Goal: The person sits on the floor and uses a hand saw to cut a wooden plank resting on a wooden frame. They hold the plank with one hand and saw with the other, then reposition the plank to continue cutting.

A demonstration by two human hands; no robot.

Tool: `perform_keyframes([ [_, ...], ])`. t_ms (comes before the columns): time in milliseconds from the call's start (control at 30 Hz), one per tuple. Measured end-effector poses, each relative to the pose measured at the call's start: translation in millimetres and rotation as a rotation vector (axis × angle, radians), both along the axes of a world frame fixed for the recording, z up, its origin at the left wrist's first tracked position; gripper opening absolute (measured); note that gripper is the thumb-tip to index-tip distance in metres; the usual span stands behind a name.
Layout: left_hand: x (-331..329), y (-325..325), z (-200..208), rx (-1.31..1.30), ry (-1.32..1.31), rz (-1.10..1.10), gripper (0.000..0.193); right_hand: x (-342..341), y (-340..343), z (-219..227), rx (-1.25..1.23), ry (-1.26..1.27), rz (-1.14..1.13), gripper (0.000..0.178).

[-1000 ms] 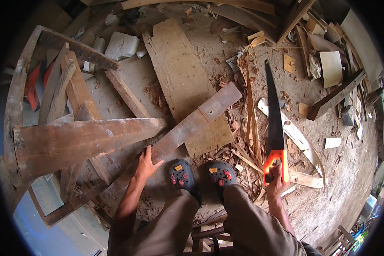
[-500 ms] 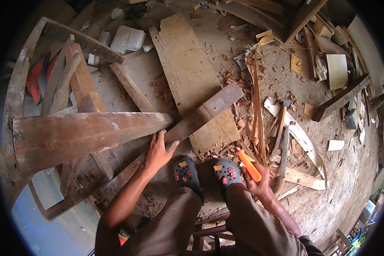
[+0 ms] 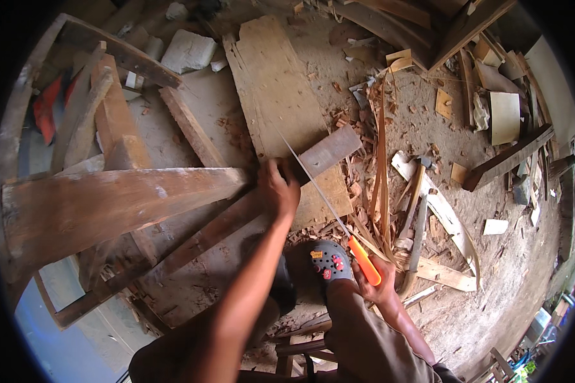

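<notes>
A handsaw, its orange handle in my right hand, has its thin blade seen nearly edge-on. The blade lies across a long brown wooden beam close to the beam's upper right end; whether its teeth touch the wood I cannot tell. My left hand is closed over the beam, just left of the blade. Beneath that end of the beam is a wide flat board on the ground. The beam slants down to the lower left, passing beside a thick timber.
A hammer lies at right among wood shavings, beside a pale curved strip. A wooden frame stands at left, and a whitish block is behind it. My shod foot is close below the beam. Offcuts litter the far right.
My left hand has moved up and right along the beam, closing over it. The saw's blade has come into clear view across the beam, its handle slightly lower. My left foot is now mostly covered.
</notes>
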State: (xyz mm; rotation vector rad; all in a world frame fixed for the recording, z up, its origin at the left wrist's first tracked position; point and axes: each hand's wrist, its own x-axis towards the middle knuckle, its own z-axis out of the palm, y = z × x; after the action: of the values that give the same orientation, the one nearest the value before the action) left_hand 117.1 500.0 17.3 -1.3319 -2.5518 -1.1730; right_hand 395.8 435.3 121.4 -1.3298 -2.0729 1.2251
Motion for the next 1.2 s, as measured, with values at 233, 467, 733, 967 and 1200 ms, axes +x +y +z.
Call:
perform_keyframes([
  [233,5.3,13.8,-2.5,-0.273,0.136,0.192,0.02,48.7,-23.1,-14.9,-0.006,0.039,0.089,0.005],
  [467,9.1,12.3,-2.3,-0.299,0.189,0.204,0.014,10.5,7.4,-16.2,-0.069,0.067,-0.03,0.008],
  [733,2.5,9.4,-22.9,-0.234,0.224,0.271,0.014,-18.1,37.1,-48.7,0.065,-0.084,0.208,0.01],
  [967,11.4,17.1,-3.8,-0.314,0.129,0.256,0.015,60.9,2.1,-10.1,0.01,0.009,0.086,0.014],
  [1200,10.4,15.4,-20.2,-0.417,0.142,0.318,0.028,-70.7,85.7,-17.1,-0.128,-0.005,0.102,0.012],
])
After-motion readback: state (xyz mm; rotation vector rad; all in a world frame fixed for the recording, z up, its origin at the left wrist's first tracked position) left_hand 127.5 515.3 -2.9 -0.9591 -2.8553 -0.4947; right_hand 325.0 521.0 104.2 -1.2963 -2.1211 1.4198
